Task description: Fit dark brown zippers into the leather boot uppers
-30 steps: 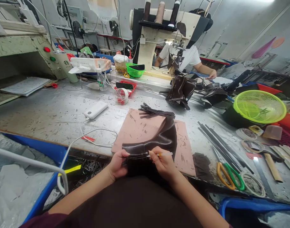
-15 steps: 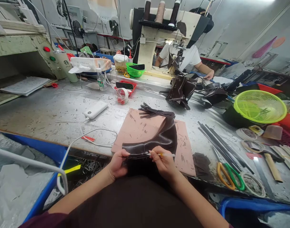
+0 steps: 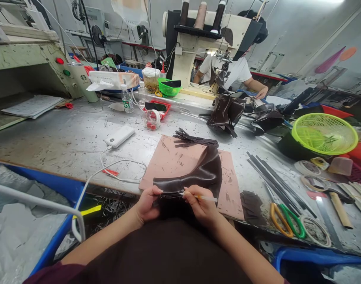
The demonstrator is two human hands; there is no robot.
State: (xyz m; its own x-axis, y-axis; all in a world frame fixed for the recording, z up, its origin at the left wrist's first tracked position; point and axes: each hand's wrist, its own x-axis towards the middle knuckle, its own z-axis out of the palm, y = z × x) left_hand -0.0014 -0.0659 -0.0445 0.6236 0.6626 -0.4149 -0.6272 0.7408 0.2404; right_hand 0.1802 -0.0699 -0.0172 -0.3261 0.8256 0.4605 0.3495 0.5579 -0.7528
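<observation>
A glossy dark brown leather boot upper [image 3: 195, 176] lies sideways, its near edge toward my body. My left hand [image 3: 148, 205] pinches that edge near its left end, thumb on top. In my right hand [image 3: 202, 203] is a slim, pale, pen-like tool [image 3: 209, 198] with an orange part, gripped like a pencil. Its tip is at the near edge of the upper, around the middle seam. The fingers' undersides are hidden. Beneath the upper is a pinkish board [image 3: 165, 157], with a bundle of dark strips [image 3: 195, 139] at its far side.
Scissors [image 3: 282, 221], long dark strips [image 3: 275, 181] and a hammer [image 3: 340, 209] lie to the right, near a green basket [image 3: 324, 134]. A white power bank [image 3: 120, 137] with a cable sits left. Beyond stands a sewing machine [image 3: 183, 59], with a person [image 3: 236, 71] behind it.
My right hand has shifted slightly left along the upper's near edge, and the pen-like tool lies at a somewhat different angle. My left hand keeps its pinch.
</observation>
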